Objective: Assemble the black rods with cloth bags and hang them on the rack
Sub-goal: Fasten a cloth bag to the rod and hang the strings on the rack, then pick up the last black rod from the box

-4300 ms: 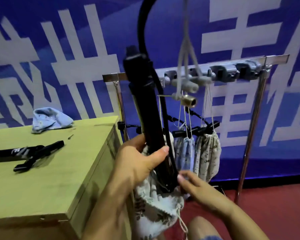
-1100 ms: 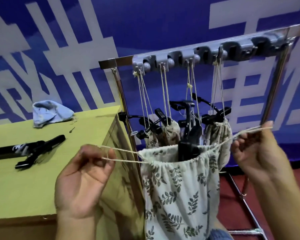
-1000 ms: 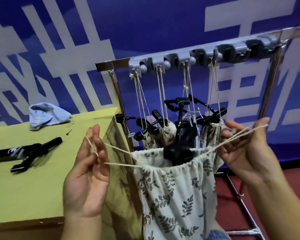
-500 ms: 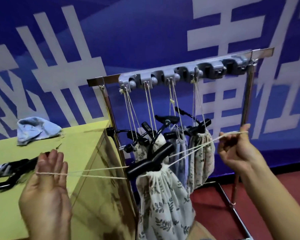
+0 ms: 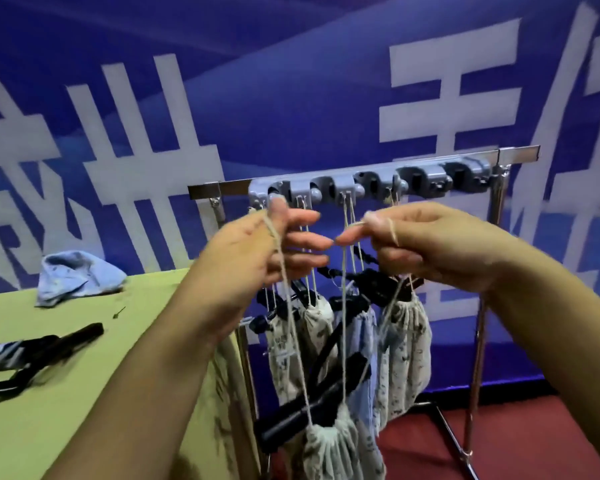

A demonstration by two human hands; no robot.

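1. Step in hand: the bag (image 5: pixel 329 448), its mouth cinched round a black rod (image 5: pixel 312 407), is hung by its strings (image 5: pixel 291 327) below both hands, in front of the rack (image 5: pixel 374 183).
2. Left hand (image 5: pixel 253 258): string pinched betw. thumb & fingers. Right hand (image 5: pixel 426 247): other string end pinched.
3. Next, prob.: strings to be looped over a free hook at the rack's right end.
4. More rods (image 5: pixel 32 355) are left on the table (image 5: pixel 66 427).

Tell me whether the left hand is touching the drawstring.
Touching: the head view shows the left hand pinching the drawstring, which runs taut down to the leaf-print bag.
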